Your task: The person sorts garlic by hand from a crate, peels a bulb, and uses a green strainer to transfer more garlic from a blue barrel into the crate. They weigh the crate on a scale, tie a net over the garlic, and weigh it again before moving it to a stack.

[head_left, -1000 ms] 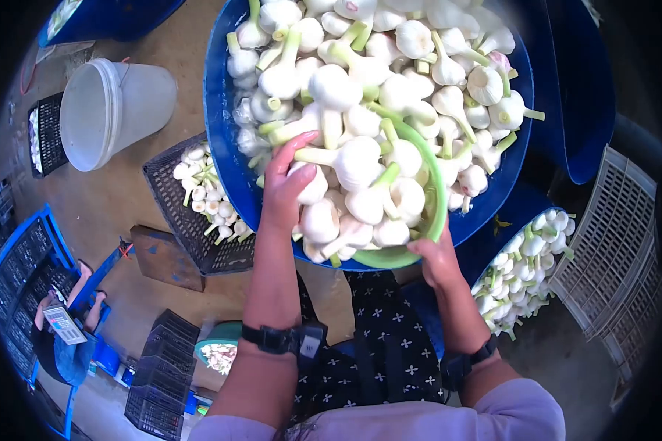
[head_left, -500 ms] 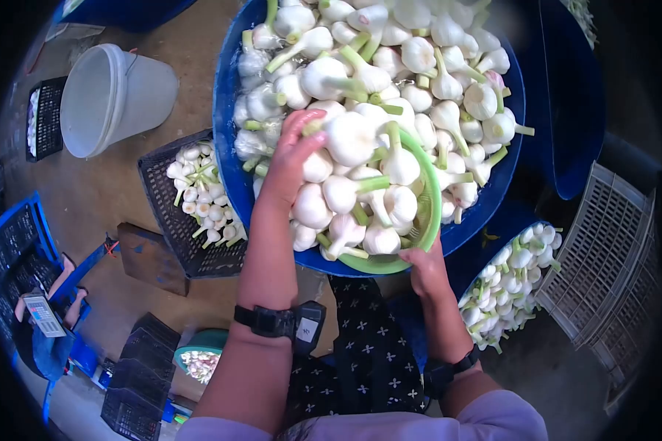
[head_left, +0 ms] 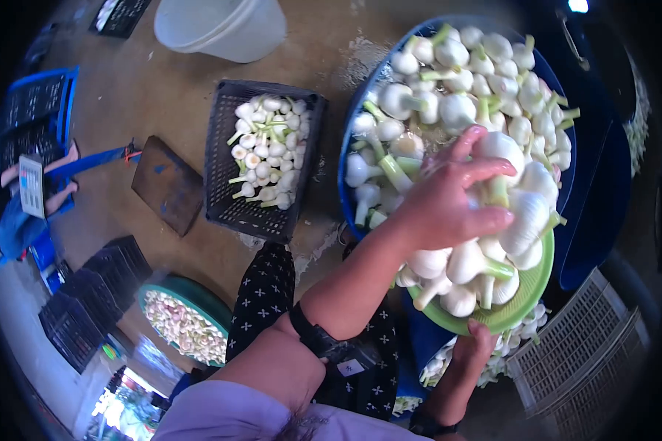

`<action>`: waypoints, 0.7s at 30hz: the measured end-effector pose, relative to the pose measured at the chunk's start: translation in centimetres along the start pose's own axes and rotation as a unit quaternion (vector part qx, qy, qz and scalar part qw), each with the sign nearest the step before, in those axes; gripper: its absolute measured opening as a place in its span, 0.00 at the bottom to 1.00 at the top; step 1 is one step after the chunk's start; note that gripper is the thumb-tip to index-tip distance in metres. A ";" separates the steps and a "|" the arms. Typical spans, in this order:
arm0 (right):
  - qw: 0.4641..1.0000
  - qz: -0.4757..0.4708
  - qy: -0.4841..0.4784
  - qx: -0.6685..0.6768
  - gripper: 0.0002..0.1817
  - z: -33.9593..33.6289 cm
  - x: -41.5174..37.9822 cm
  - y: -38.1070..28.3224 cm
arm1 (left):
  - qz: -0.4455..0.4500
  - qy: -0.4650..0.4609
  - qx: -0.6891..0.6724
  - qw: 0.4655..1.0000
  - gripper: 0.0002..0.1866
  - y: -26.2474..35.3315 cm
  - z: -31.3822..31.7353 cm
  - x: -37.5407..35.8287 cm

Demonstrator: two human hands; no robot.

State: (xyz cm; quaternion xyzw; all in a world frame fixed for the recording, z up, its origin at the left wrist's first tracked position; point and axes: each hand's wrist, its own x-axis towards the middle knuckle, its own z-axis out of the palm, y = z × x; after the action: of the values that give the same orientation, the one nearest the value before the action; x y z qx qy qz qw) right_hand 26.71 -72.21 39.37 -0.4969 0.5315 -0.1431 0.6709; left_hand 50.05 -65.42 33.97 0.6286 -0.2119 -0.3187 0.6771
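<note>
The right hand point(head_left: 475, 351) holds the near rim of the green basket point(head_left: 528, 300), heaped with garlic bulbs point(head_left: 467, 262). Above them, the left hand point(head_left: 485, 192) curves its fingers around one stem, its grip unclear. Beyond lies the blue tub point(head_left: 343, 158) of garlic; left, a black crate point(head_left: 221, 158); far left, a white bucket point(head_left: 246, 33).

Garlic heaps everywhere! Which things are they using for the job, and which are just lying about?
Seems part of the job:
left hand, touching garlic
right hand, holding green basket
blue tub

Seems just lying about:
whitish bucket
brown board
slatted grey crates
</note>
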 end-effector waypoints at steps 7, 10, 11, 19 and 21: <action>0.991 -0.005 -0.103 -0.080 0.45 5.1 -6.8 -1.4 | 0.068 0.046 -0.030 0.996 0.29 5.4 -8.9 -6.0; 0.982 0.017 -0.152 -0.114 0.43 9.6 -9.1 0.8 | 0.032 0.092 -0.124 0.988 0.28 4.9 -15.0 -10.7; 0.979 0.029 -0.175 -0.106 0.43 11.3 -9.6 2.0 | 0.032 0.098 -0.139 0.985 0.28 3.7 -17.4 -12.1; 0.983 0.096 -0.112 -0.108 0.51 22.7 -8.9 17.1 | -0.185 0.189 -0.246 0.933 0.26 -17.8 -33.6 -22.2; 0.983 0.141 -0.070 -0.091 0.43 23.1 -8.9 19.1 | -0.266 0.219 -0.149 0.927 0.29 -23.1 -34.0 -24.7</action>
State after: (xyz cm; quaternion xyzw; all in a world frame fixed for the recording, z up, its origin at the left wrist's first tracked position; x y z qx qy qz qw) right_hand 36.56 -45.04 27.48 -0.4842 0.5590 0.0369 0.6720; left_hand 52.08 -23.98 9.89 0.6075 0.1666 -0.3699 0.6829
